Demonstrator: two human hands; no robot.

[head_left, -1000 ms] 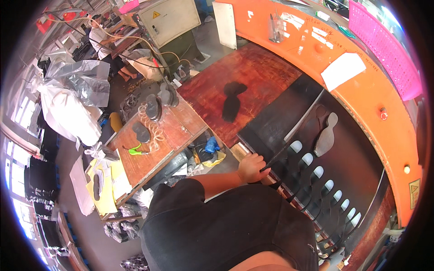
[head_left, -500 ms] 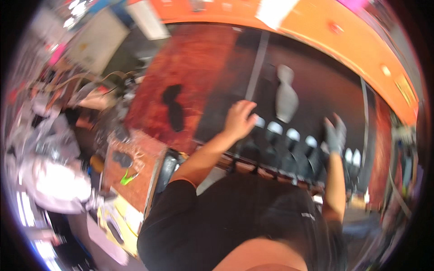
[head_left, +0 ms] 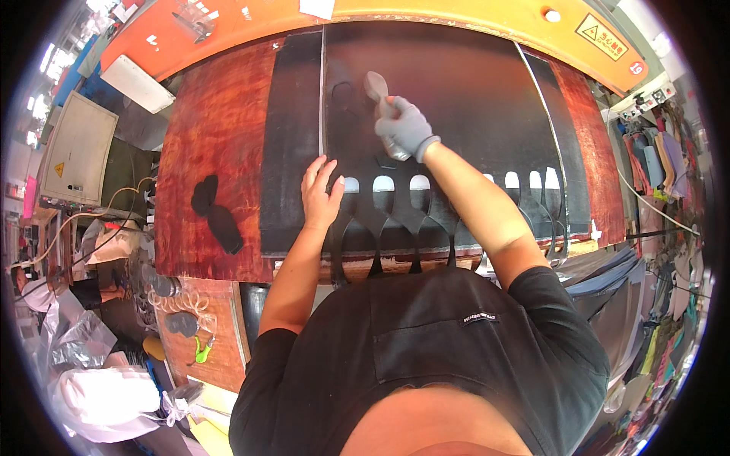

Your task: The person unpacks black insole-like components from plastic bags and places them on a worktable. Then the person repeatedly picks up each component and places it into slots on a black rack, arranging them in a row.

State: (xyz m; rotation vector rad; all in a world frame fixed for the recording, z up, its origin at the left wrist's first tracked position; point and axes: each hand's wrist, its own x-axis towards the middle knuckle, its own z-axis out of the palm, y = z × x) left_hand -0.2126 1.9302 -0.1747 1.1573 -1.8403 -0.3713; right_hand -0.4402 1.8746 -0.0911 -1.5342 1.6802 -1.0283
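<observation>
A large black sheet [head_left: 456, 83] lies on the reddish-brown board, with a pale strip down its left part. My left hand [head_left: 320, 194], bare, rests on the sheet beside that strip with its fingers stretched out. My right hand [head_left: 407, 131], in a grey glove, is closed around the middle of a grey sole-shaped piece [head_left: 375, 83]. One end shows beyond my fingers; the glove hides the waist. Along the sheet's near edge runs a row of sole-shaped cut-outs [head_left: 384, 185], pale at their rounded tips. My right forearm covers part of this row.
Black sole-shaped pieces [head_left: 222, 226] lie on the bare reddish board [head_left: 205, 129] at left. An orange machine beam [head_left: 426, 11] spans the far side. A lower wooden stand [head_left: 220, 308] holds a coiled hose and a green-handled tool [head_left: 202, 350]. Colourful material scraps [head_left: 661, 167] hang at right.
My right hand has moved left and taken hold of the grey sole-shaped piece. My left hand has come down flatter beside the pale strip. The whole view has turned and become sharper.
</observation>
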